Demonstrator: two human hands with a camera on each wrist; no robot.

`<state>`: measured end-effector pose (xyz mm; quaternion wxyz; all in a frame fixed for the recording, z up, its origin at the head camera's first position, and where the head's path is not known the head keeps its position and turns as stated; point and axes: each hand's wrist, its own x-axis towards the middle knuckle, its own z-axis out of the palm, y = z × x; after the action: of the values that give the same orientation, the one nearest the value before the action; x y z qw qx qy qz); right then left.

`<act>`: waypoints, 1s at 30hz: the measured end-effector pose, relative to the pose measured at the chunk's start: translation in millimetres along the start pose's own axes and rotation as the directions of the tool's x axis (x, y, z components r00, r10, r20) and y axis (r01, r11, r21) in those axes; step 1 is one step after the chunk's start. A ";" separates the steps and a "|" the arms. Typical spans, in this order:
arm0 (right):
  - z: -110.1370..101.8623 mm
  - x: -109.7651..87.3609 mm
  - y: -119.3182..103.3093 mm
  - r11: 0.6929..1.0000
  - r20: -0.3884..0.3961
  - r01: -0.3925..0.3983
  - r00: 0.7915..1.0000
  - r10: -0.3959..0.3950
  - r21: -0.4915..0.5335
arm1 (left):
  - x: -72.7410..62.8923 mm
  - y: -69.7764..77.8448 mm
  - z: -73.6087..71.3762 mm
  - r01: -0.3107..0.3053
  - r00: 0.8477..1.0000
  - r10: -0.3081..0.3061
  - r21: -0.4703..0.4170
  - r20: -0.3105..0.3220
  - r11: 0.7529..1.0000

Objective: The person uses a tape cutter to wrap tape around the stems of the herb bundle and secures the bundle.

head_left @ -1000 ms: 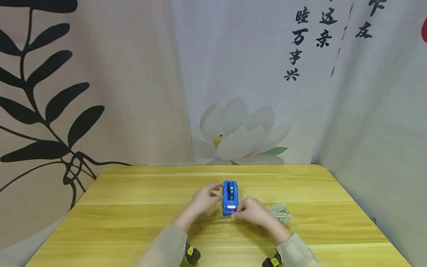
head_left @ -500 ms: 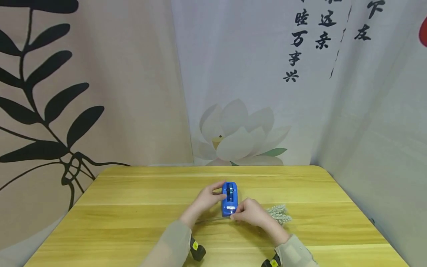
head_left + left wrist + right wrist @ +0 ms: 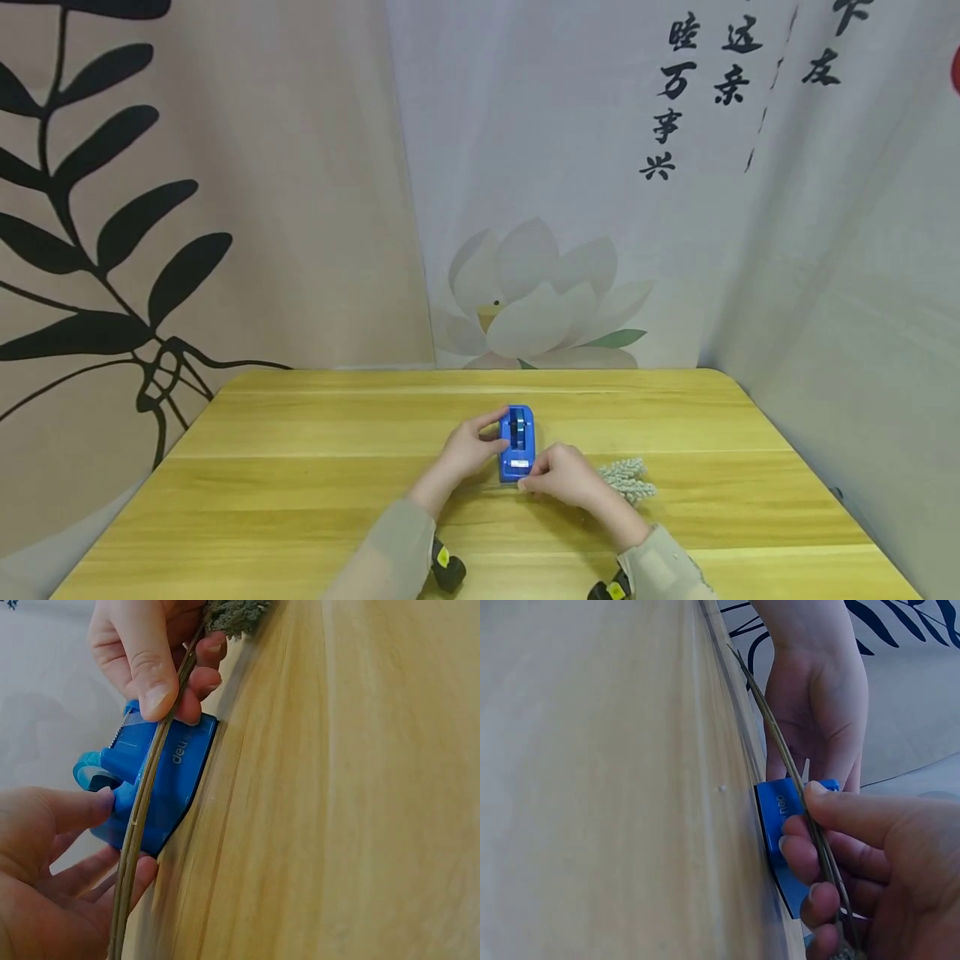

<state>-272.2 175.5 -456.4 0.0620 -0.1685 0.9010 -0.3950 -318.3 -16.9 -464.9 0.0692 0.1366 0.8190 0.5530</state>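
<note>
A blue tape dispenser (image 3: 517, 467) stands near the middle of the table, with a roll of tape (image 3: 87, 768) in it. My left hand (image 3: 467, 450) holds its left side, thumb and fingers apart around the body. At the dispenser's near end, my right hand (image 3: 564, 478) pinches a bundle of thin brown stems (image 3: 140, 810) between thumb and fingers. The stems cross in front of the dispenser. Their pale green, fluffy heads (image 3: 627, 480) stick out to the right beyond the right hand. A narrow pale strip (image 3: 806, 771) shows beside the right thumb, probably tape.
The wooden table (image 3: 300, 475) reaches back to a printed curtain (image 3: 300, 183). Another pale curtain (image 3: 840, 275) hangs along the right side. Dark cameras with yellow marks, like the left wrist camera (image 3: 448, 573), sit under both sleeves.
My left hand has moved slightly right, closing in on the dispenser's side. The right hand keeps its pinch on the stems in nearly the same spot.
</note>
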 end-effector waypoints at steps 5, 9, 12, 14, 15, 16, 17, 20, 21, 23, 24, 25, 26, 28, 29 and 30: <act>0.8 -0.3 -1.3 1.000 -0.018 0.006 1.000 -0.007 -0.021 | 0.3 0.7 0.5 -0.002 1.000 0.002 -0.009 -0.005 1.000; 1.5 -0.1 -1.6 0.999 -0.027 0.013 1.000 -0.014 -0.034 | 0.6 0.8 1.1 0.002 1.000 -0.002 -0.013 -0.010 1.000; 1.4 -0.3 -2.9 0.999 -0.029 0.016 0.999 -0.018 -0.037 | 0.7 1.0 1.7 0.004 1.000 -0.004 -0.013 -0.014 1.000; 1.0 -0.8 -4.2 0.999 -0.029 0.018 0.999 -0.019 -0.036 | 0.8 0.6 2.0 0.005 1.000 -0.005 -0.014 -0.016 1.000; 0.8 -0.9 -4.6 0.999 -0.028 0.019 0.999 -0.021 -0.036 | 0.8 0.7 2.1 0.004 1.000 -0.004 -0.016 -0.017 1.000; 0.6 -1.1 -4.7 0.999 -0.028 0.021 0.999 -0.022 -0.035 | 0.9 0.6 2.2 0.004 1.000 -0.004 -0.018 -0.018 1.000; 0.6 -1.1 -4.6 0.999 -0.028 0.023 0.999 -0.024 -0.038 | 0.8 0.7 2.2 0.004 1.000 -0.004 -0.016 -0.018 1.000; 0.8 -1.2 -4.4 0.998 -0.029 0.029 0.999 -0.031 -0.048 | 0.1 1.8 1.5 0.004 1.000 -0.005 -0.006 -0.022 1.000; 0.8 -1.3 -3.9 0.998 -0.030 0.029 0.999 -0.031 -0.053 | -0.1 2.3 1.4 0.005 1.000 -0.005 -0.002 -0.023 1.000; 1.0 -1.6 -4.3 0.998 -0.032 0.031 0.999 -0.033 -0.058 | -0.5 2.9 1.4 0.009 1.000 -0.009 0.004 -0.024 1.000; 1.1 -1.8 -4.5 0.998 -0.032 0.032 0.999 -0.033 -0.060 | -0.5 2.8 1.5 0.011 1.000 -0.011 0.005 -0.023 1.000; 1.2 -1.9 -4.3 0.998 -0.032 0.032 0.999 -0.034 -0.060 | -0.5 2.7 1.7 0.014 1.000 -0.014 0.004 -0.022 1.000; 1.5 -2.0 -4.0 0.997 -0.032 0.039 0.999 -0.041 -0.061 | -0.5 2.7 2.0 0.018 1.000 -0.018 0.002 -0.022 1.000; 1.8 -2.0 -3.2 0.997 -0.030 0.044 0.998 -0.046 -0.066 | -0.4 2.0 2.7 0.023 1.000 -0.023 -0.001 -0.021 1.000; 1.9 -1.9 -2.4 0.997 -0.029 0.045 0.998 -0.047 -0.069 | -0.3 1.5 3.0 0.024 1.000 -0.024 -0.003 -0.019 1.000; 2.0 -1.8 -1.6 0.996 -0.027 0.048 0.998 -0.050 -0.072 | -0.5 1.4 3.2 0.024 1.000 -0.024 -0.005 -0.019 1.000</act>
<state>-269.6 173.7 -456.6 0.0334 -0.1868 0.9110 -0.3662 -316.7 -13.7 -464.8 0.0684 0.1216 0.8199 0.5553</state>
